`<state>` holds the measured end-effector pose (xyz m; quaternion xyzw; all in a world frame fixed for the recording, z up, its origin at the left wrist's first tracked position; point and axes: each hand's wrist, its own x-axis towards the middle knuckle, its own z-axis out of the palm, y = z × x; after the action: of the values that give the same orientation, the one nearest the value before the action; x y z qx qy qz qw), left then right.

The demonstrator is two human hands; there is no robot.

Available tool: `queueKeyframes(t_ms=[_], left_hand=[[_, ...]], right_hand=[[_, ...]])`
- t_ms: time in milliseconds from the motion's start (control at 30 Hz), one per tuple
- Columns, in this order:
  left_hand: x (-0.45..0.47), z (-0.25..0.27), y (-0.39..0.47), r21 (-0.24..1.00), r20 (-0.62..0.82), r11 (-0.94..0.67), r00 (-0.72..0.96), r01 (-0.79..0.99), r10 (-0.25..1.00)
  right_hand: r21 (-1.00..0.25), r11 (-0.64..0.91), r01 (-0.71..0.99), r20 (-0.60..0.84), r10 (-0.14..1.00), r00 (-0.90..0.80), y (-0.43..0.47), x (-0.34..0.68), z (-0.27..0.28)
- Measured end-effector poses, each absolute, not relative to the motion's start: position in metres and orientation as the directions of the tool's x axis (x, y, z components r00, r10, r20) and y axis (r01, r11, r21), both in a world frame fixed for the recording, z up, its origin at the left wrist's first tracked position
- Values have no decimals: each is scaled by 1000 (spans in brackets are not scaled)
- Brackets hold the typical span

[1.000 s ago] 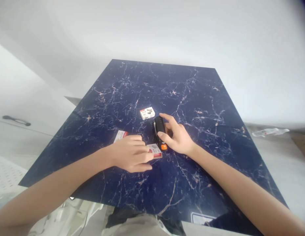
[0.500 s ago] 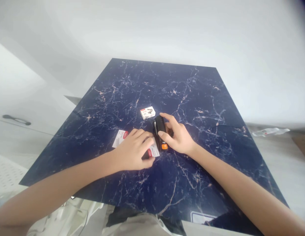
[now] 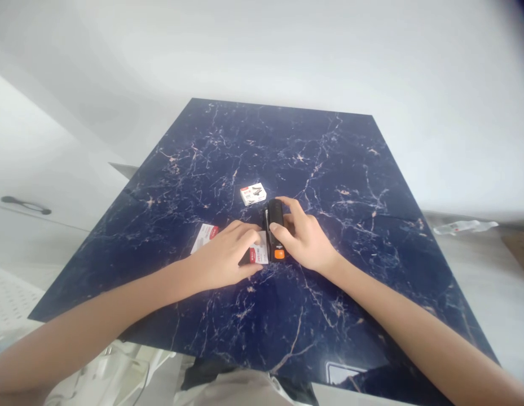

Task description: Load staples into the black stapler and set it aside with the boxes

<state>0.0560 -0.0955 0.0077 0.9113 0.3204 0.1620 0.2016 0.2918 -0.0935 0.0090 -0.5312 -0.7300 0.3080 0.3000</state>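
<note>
Right grip [image 3: 306, 237] around black stapler [image 3: 276, 213]

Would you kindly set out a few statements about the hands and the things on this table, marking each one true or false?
1. The right hand is on a black stapler-like tool. True.
2. The tool's orange part is at its end farthest from the person. False: it is at the near end.
3. Red-and-white printed card shows on both sides of the left hand. True; the hand hides whether it is one piece.
4. The left hand is touching the small white box. False: it touches the printed card, and the box lies apart, farther from the person.
5. The tabletop is dark blue with pale veins. True.
</note>
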Motion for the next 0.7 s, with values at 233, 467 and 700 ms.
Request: queueKeyframes(t_ms=[233, 467, 700], left_hand=[[55, 7, -95, 422, 166, -755, 776, 502, 609], [51, 17, -85, 345, 178, -806, 810, 481, 559], [-11, 65, -43, 450, -190, -701, 826, 553, 530]], right_hand=[[-780, 244, 577, 119, 962, -245, -94, 291, 9], [-789, 246, 563, 150, 966, -212, -95, 291, 5], [-800, 226, 556, 125, 969, -214, -93, 293, 2]])
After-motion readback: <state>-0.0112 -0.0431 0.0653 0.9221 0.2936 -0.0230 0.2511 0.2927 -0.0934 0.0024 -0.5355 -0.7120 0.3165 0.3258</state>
